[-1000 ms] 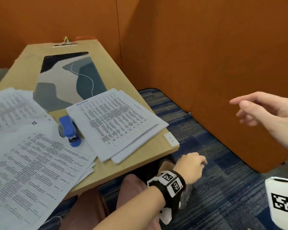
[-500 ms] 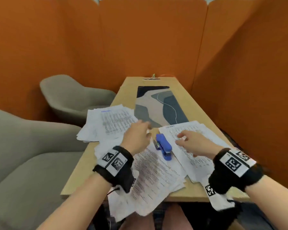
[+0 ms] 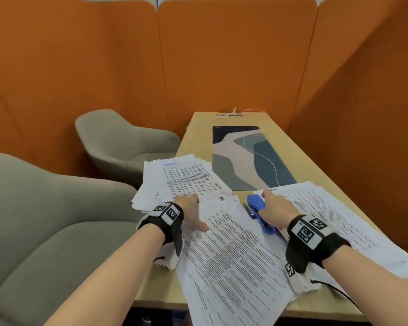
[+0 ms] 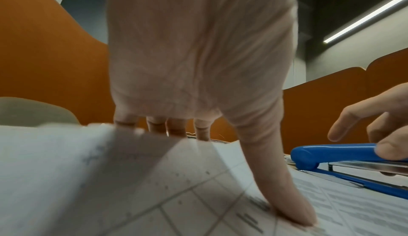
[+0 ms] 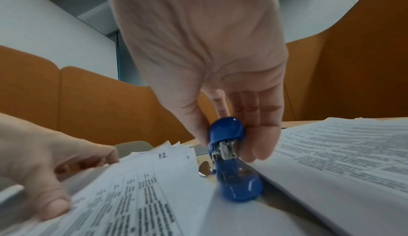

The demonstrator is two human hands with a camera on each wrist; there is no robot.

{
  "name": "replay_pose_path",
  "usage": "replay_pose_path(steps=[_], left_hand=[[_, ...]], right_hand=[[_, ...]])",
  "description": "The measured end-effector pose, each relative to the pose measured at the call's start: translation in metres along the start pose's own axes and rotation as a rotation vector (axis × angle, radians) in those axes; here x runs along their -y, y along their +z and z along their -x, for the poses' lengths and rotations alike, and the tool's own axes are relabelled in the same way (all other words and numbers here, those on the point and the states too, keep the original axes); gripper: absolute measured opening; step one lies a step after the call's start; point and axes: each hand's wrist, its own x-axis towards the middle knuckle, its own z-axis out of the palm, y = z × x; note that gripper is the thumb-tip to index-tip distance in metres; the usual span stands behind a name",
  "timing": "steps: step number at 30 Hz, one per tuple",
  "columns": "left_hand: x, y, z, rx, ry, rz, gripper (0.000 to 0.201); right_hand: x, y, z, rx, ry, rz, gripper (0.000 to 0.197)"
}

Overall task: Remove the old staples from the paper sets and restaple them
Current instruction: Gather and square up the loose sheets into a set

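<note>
A blue stapler [image 3: 257, 203] lies on the table between two paper sets. My right hand [image 3: 276, 208] grips it, thumb on its left side and fingers on its right, as the right wrist view shows around the stapler [image 5: 227, 131]. My left hand [image 3: 189, 208] holds the middle paper set [image 3: 233, 255], marked 12, with the thumb pressed on top and the fingers over its raised far edge. Another printed set [image 3: 339, 220] lies to the right of the stapler. A fanned stack [image 3: 186, 177] sits further back on the left.
A patterned desk mat [image 3: 245, 161] lies behind the papers. Two grey chairs [image 3: 118, 137] [image 3: 45, 220] stand left of the wooden table [image 3: 292, 309]. Orange partitions close in the back and right. A small metal piece [image 5: 205, 170] lies beside the stapler.
The view swung from the floor up to the table. My right hand went from the right paper set to the stapler and took hold of it. My left hand settled on the middle set.
</note>
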Motion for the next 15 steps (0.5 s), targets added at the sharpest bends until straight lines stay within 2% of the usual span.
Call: replay_pose_path(steps=[2,5,8,10,13,15], left_hand=[[-0.002,0.0,0.0,0.007,0.03,0.013,0.081],[-0.002,-0.007,0.004,-0.02,0.105,0.007,0.059],[0.004,-0.031,0.011,-0.073,0.197,0.094,0.032],[0.01,-0.055,0.022,-0.129,0.248,0.159,0.023],[0.01,-0.091,0.042,-0.282,0.33,0.221,0.02],[0.007,-0.106,0.051,-0.386,0.366,0.254,0.018]], right_hand=[[0.002,0.0,-0.005,0.003,0.02,0.026,0.042],[0.007,-0.001,-0.006,-0.017,0.037,0.089,0.042],[0.013,-0.005,0.001,-0.15,-0.063,0.091,0.062],[0.022,-0.011,0.009,-0.144,-0.135,-0.199,0.069],[0.032,-0.02,0.012,-0.057,-0.14,-0.776,0.047],[0.037,-0.026,0.011,-0.027,-0.107,-0.976,0.033]])
